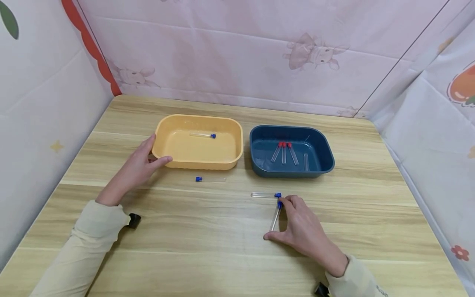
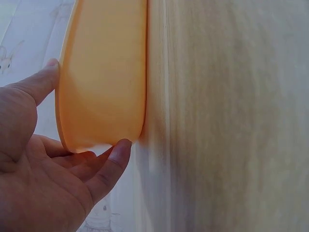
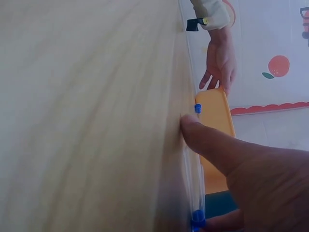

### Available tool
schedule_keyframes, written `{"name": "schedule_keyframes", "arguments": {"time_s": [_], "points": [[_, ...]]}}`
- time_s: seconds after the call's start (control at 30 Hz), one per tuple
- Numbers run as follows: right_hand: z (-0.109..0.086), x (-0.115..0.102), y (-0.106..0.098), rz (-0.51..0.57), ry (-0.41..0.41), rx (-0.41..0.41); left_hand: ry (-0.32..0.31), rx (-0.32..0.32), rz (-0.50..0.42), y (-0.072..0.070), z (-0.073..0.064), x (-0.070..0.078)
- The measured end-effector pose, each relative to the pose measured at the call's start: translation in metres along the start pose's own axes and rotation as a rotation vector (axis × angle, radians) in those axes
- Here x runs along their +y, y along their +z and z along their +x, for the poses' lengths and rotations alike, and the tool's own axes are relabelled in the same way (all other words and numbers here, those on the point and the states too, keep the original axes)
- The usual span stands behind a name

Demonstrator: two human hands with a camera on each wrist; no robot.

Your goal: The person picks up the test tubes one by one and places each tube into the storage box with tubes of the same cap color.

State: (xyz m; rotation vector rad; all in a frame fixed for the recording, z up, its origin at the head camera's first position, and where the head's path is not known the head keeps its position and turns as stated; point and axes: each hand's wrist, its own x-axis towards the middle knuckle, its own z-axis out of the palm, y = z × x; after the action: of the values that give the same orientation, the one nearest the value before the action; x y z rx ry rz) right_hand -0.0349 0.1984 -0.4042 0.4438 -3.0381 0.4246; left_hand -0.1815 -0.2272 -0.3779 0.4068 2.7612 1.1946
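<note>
At the left end of a yellow plastic bin (image 1: 196, 165), my left hand (image 1: 138, 165) holds the corner, thumb at the front rim and fingers around the end wall. One blue-capped test tube (image 1: 202, 135) lies inside that bin. My right hand (image 1: 302, 225) has a clear blue-capped test tube (image 1: 275, 218) between thumb and index finger, the fingertip at the cap and the thumb by the other end. Just beyond the fingertip lies another blue-capped tube (image 1: 265, 195) on the table. A further blue-capped tube (image 1: 212, 179) lies before the yellow bin.
Right of the yellow bin stands a dark blue bin (image 1: 293, 174). It contains several tubes, including three red-capped tubes (image 1: 284, 153) and a clear one (image 1: 306, 162) at its right. Patterned cloth (image 1: 230, 53) hangs behind the wooden table (image 1: 185, 255).
</note>
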Motion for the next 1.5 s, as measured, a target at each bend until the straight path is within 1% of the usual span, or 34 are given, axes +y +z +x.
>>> {"name": "schedule_keyframes", "arguments": {"time_s": [0.27, 0.47, 0.77, 1.0, 1.13, 1.33, 1.5], "points": [[-0.001, -0.001, -0.004, 0.044, -0.004, -0.048, 0.009, 0.009, -0.014, 0.000, -0.002, 0.001], [0.000, -0.001, -0.006, 0.065, -0.013, -0.059, -0.009, 0.009, -0.017, -0.001, -0.003, 0.002], [0.000, -0.001, -0.007, 0.092, -0.029, -0.040, -0.024, 0.013, -0.006, -0.001, -0.004, 0.000], [0.001, -0.004, -0.011, 0.164, -0.045, -0.028, -0.034, 0.018, 0.012, -0.002, -0.002, 0.003], [0.005, -0.009, -0.017, 0.196, -0.047, -0.035, -0.039, 0.011, 0.014, -0.002, -0.001, 0.004], [0.018, -0.020, -0.031, 0.232, -0.036, -0.052, -0.052, 0.004, 0.007, -0.003, -0.001, 0.005], [0.032, -0.029, -0.045, 0.254, -0.110, 0.001, -0.058, -0.003, 0.001, -0.003, -0.001, 0.004]]}}
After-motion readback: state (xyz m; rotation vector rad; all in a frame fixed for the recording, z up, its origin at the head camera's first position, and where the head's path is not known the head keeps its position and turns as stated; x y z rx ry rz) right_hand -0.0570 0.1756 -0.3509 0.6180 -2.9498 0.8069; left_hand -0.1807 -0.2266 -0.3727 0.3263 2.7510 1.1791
